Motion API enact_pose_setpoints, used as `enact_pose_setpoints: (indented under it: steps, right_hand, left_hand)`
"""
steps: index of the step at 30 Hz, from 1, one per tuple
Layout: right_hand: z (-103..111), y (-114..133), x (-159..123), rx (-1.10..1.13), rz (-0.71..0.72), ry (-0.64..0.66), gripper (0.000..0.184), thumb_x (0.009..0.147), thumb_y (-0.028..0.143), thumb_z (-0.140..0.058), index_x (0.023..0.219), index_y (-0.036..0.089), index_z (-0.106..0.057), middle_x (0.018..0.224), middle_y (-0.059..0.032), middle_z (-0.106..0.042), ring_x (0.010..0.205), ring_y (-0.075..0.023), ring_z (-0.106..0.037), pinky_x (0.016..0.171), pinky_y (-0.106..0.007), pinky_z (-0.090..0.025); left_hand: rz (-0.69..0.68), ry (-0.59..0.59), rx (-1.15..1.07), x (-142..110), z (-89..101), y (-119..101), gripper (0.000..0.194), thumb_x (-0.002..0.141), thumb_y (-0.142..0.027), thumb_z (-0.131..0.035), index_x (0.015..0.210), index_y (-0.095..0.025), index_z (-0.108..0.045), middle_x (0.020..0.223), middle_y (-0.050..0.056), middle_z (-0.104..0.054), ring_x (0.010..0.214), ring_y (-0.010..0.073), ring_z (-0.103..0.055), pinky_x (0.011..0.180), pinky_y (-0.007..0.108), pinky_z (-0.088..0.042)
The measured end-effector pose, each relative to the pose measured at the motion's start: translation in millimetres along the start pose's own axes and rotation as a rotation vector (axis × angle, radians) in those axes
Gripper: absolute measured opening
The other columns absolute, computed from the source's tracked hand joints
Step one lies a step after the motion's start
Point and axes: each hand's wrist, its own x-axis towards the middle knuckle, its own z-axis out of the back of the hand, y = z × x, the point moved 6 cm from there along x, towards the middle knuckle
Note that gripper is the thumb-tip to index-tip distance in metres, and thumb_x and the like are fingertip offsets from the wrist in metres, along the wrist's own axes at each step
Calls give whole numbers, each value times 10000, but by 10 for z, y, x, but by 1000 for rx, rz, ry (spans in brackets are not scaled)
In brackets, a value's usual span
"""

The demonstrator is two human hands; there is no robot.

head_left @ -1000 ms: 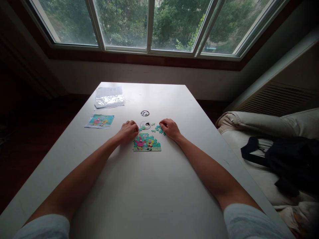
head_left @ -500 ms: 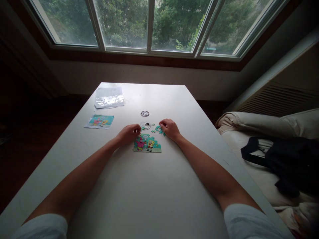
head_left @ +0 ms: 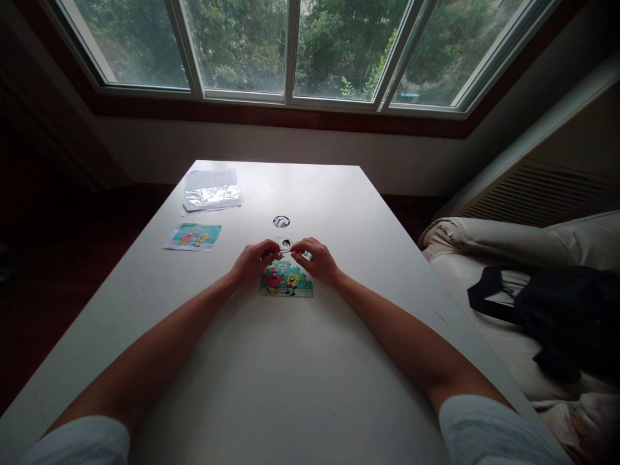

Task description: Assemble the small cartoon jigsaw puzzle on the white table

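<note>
A partly joined jigsaw puzzle (head_left: 285, 282) lies on the white table, with a pink and a yellow cartoon figure against teal and a ragged upper edge. My left hand (head_left: 256, 261) is closed in a pinch at its upper left, a small teal jigsaw piece (head_left: 279, 256) at the fingertips. From the other side my right hand (head_left: 316, 259) is pinched just above the puzzle's upper edge; whatever is between its fingers is too small to make out. A few loose teal pieces (head_left: 307, 255) show partly behind the right hand, which hides the others.
Just beyond my fingertips lies a round, pale disc-like object (head_left: 285, 244), with a shiny round one (head_left: 281, 221) behind it. A picture sheet (head_left: 194, 237) matching the puzzle lies left, below papers and clear plastic (head_left: 213, 190). A dark bag (head_left: 566, 316) rests on the sofa.
My right hand has moved left from the loose pieces to the puzzle's upper edge, close to my left hand. The left hand has shifted slightly to the right.
</note>
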Motion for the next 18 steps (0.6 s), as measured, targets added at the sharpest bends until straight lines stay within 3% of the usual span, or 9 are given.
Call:
enact_pose_setpoints:
  steps: [9, 13, 18]
  right_hand:
    - [-144, 62, -32, 148, -5, 60, 129, 927, 339, -627, 1022, 261, -667, 883, -22, -683, 794, -167, -616, 739, -317, -499]
    - [-134, 10, -23, 178, -47, 65, 151, 923, 354, -628, 1037, 260, -658, 856, -10, -679, 765, -158, -606, 722, -304, -486]
    - [-34, -158, -2, 297, -111, -22, 303, 936, 395, -613, 1210, 272, -655, 869, -4, -655, 761, -148, -590, 710, -290, -487]
  left_hand:
    - [-9, -56, 44, -28, -26, -86, 134, 909, -333, -631, 911, -211, -575, 743, -31, -675, 618, 108, -559, 598, 223, -406]
    - [-8, -96, 25, -28, 18, -67, 174, 963, -375, -564, 910, -210, -577, 777, -14, -704, 643, 123, -591, 622, 241, -424]
    - [-6, -119, 260, -11, 107, 17, 220, 967, -371, -537, 843, -214, -627, 810, 21, -698, 743, 177, -608, 693, 296, -439]
